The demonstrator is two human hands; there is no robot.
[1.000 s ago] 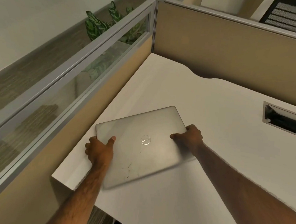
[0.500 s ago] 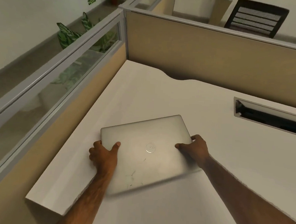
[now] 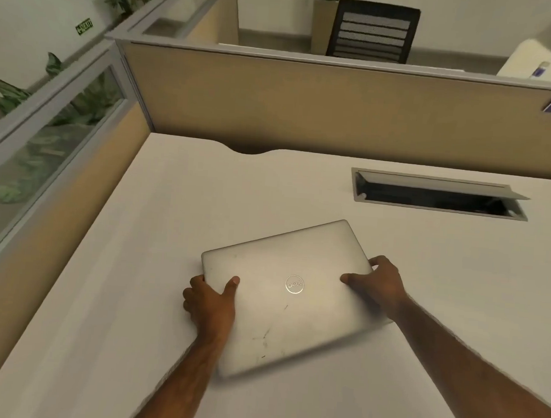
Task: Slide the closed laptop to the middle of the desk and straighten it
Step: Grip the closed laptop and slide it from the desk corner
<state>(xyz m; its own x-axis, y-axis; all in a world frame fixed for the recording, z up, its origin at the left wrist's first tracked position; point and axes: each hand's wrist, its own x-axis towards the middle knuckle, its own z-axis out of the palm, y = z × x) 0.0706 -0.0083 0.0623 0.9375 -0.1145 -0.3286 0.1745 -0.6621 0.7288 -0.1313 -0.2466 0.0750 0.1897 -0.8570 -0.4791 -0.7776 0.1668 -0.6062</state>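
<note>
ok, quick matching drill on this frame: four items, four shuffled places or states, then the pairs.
Items:
1. laptop
2. left hand
3. right hand
4. cable hatch

Places or states:
A. lid open, far right of the desk
B. grips the laptop's right edge
C. closed, lying askew
D. grips the laptop's left edge

Pairs: 1-C, 2-D, 3-B, 4-A
</note>
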